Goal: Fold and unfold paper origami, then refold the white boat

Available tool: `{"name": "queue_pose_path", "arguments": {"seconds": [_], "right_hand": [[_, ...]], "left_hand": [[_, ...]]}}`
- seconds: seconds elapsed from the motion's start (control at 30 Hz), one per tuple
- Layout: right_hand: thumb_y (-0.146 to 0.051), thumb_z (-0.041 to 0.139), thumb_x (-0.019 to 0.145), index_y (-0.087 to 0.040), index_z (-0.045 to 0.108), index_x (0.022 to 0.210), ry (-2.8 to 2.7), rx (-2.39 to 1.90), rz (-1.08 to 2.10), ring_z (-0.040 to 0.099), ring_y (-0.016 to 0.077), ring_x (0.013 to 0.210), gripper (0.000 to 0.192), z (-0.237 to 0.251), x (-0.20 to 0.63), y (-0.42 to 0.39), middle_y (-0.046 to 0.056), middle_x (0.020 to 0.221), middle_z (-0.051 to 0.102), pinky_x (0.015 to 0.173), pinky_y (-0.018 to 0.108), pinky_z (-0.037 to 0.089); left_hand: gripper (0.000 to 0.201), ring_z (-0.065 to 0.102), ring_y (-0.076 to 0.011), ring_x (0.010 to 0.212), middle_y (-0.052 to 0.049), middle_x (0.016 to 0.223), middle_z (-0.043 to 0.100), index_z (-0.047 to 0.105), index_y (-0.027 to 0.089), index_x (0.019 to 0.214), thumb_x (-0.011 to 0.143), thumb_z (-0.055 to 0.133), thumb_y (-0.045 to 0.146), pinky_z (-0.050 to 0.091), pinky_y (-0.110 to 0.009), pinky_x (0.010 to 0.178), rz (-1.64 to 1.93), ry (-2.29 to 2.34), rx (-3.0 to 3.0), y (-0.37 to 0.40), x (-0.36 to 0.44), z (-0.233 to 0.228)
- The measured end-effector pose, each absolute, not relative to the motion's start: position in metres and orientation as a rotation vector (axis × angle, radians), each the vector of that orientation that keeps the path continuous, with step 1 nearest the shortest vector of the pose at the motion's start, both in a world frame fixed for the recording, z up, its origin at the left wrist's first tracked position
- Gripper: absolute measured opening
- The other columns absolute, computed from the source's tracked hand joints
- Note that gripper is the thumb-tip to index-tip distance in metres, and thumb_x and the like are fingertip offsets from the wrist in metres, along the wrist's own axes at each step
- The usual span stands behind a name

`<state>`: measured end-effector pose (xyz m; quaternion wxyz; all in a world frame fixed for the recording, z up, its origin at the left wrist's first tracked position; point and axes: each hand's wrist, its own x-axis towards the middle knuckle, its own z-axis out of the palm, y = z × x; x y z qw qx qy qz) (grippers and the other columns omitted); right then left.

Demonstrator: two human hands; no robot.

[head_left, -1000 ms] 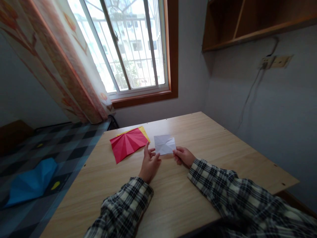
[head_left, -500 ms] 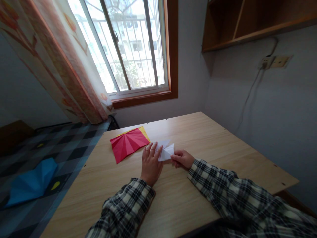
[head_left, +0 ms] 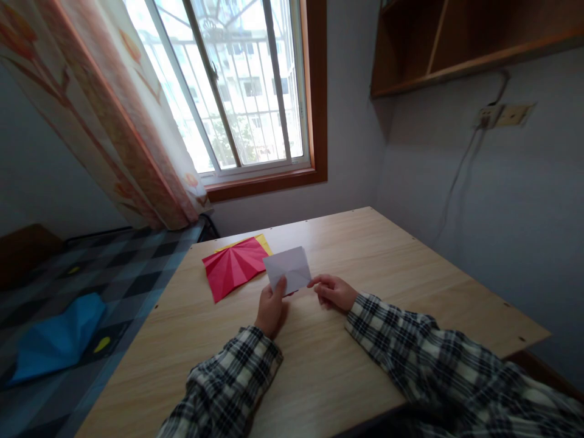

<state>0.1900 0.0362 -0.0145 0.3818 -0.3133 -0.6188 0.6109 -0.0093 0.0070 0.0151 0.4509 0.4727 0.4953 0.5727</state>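
White paper (head_left: 288, 268), a folded rectangle, stands tilted up off the worktop (head_left: 365, 340), its lower edge pinched by the left hand (head_left: 271, 309), whose fingers (head_left: 279, 287) close on the sheet with the thumb on its near face. The right hand (head_left: 333, 291) rests on the worktop just beside the paper's lower right corner, fingers curled loosely, and I cannot tell whether the tips touch the sheet. Beyond the left fingers and away from the right hand lies a creased red paper (head_left: 233, 266), flat on the worktop, with a yellow paper (head_left: 263, 242) peeking out from beneath its far edge.
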Motion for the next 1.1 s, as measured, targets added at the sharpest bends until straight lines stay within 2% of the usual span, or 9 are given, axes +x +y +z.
{"name": "queue_pose_path", "arguments": {"seconds": [0.1, 0.17, 0.33, 0.43, 0.53, 0.7, 0.9, 1.03, 1.1], "right_hand": [[-0.056, 0.067, 0.075, -0.021, 0.047, 0.090, -1.489, -0.821, 1.523, 0.043, 0.0070, 0.038, 0.043, -0.017, 0.188, 0.038, -0.010, 0.051, 0.050, 0.036, 0.017, 0.033], [-0.055, 0.069, 0.074, -0.022, 0.042, 0.091, -1.440, -0.831, 1.503, 0.042, 0.0068, 0.037, 0.046, -0.019, 0.186, 0.039, -0.012, 0.054, 0.048, 0.034, 0.017, 0.032], [-0.053, 0.069, 0.074, -0.021, 0.048, 0.105, -1.455, -0.791, 1.486, 0.047, 0.0052, 0.043, 0.049, -0.017, 0.186, 0.037, -0.006, 0.076, 0.054, 0.035, 0.017, 0.037], [-0.054, 0.064, 0.079, -0.018, 0.053, 0.103, -1.505, -0.788, 1.473, 0.045, 0.0057, 0.042, 0.045, -0.016, 0.187, 0.036, -0.006, 0.066, 0.053, 0.037, 0.018, 0.037], [-0.056, 0.061, 0.081, -0.017, 0.056, 0.090, -1.485, -0.829, 1.434, 0.042, 0.0066, 0.041, 0.040, -0.018, 0.187, 0.038, -0.007, 0.055, 0.050, 0.038, 0.018, 0.034], [-0.056, 0.059, 0.081, -0.018, 0.054, 0.074, -1.375, -0.902, 1.350, 0.041, 0.0070, 0.042, 0.038, -0.023, 0.189, 0.048, -0.005, 0.056, 0.052, 0.039, 0.019, 0.032], [-0.056, 0.056, 0.083, -0.019, 0.054, 0.074, -1.369, -0.971, 1.268, 0.040, 0.0079, 0.042, 0.038, -0.022, 0.195, 0.052, -0.005, 0.055, 0.050, 0.039, 0.020, 0.031], [-0.053, 0.056, 0.084, -0.019, 0.055, 0.073, -1.400, -1.008, 1.171, 0.041, 0.0082, 0.044, 0.036, -0.020, 0.201, 0.057, -0.005, 0.054, 0.049, 0.041, 0.020, 0.032], [-0.053, 0.055, 0.083, -0.018, 0.056, 0.074, -1.392, -1.026, 1.158, 0.042, 0.0083, 0.044, 0.036, -0.021, 0.203, 0.060, -0.005, 0.054, 0.050, 0.041, 0.020, 0.033]], "left_hand": [[0.052, 0.065, -0.0206, 0.074, -0.011, 0.085, 0.072, 0.070, 0.009, 0.088, 0.073, 0.069, 0.058, 0.053, -0.034, 0.073, 1.385, 1.149, 1.099, 0.007, -0.007, 0.013], [0.052, 0.065, -0.0205, 0.075, -0.011, 0.087, 0.072, 0.070, 0.008, 0.090, 0.073, 0.069, 0.057, 0.055, -0.035, 0.073, 1.370, 1.117, 1.079, 0.007, -0.005, 0.012], [0.052, 0.065, -0.0195, 0.072, -0.011, 0.085, 0.072, 0.070, 0.008, 0.089, 0.074, 0.068, 0.057, 0.054, -0.033, 0.071, 1.348, 1.103, 1.081, 0.005, 0.001, 0.010], [0.053, 0.064, -0.0185, 0.066, -0.010, 0.078, 0.071, 0.069, 0.008, 0.087, 0.073, 0.068, 0.059, 0.052, -0.032, 0.067, 1.353, 1.129, 1.079, 0.002, 0.008, 0.011], [0.055, 0.065, -0.0187, 0.066, -0.011, 0.080, 0.072, 0.069, 0.008, 0.089, 0.071, 0.070, 0.060, 0.051, -0.031, 0.064, 1.354, 1.111, 1.038, -0.001, 0.015, 0.013], [0.050, 0.065, -0.0192, 0.075, -0.011, 0.091, 0.073, 0.069, 0.010, 0.095, 0.070, 0.073, 0.053, 0.050, -0.029, 0.067, 1.382, 1.030, 0.958, 0.002, 0.021, 0.012], [0.045, 0.065, -0.0192, 0.081, -0.010, 0.094, 0.072, 0.069, 0.010, 0.098, 0.071, 0.076, 0.045, 0.051, -0.029, 0.072, 1.366, 0.990, 0.985, 0.007, 0.026, 0.008], [0.042, 0.063, -0.0151, 0.067, -0.009, 0.085, 0.071, 0.068, 0.009, 0.096, 0.072, 0.077, 0.042, 0.049, -0.025, 0.059, 1.210, 1.031, 1.072, 0.008, 0.022, 0.011], [0.041, 0.062, -0.0134, 0.062, -0.009, 0.079, 0.071, 0.067, 0.009, 0.097, 0.071, 0.078, 0.038, 0.049, -0.024, 0.059, 1.084, 1.005, 1.107, 0.009, 0.016, 0.013]]}}
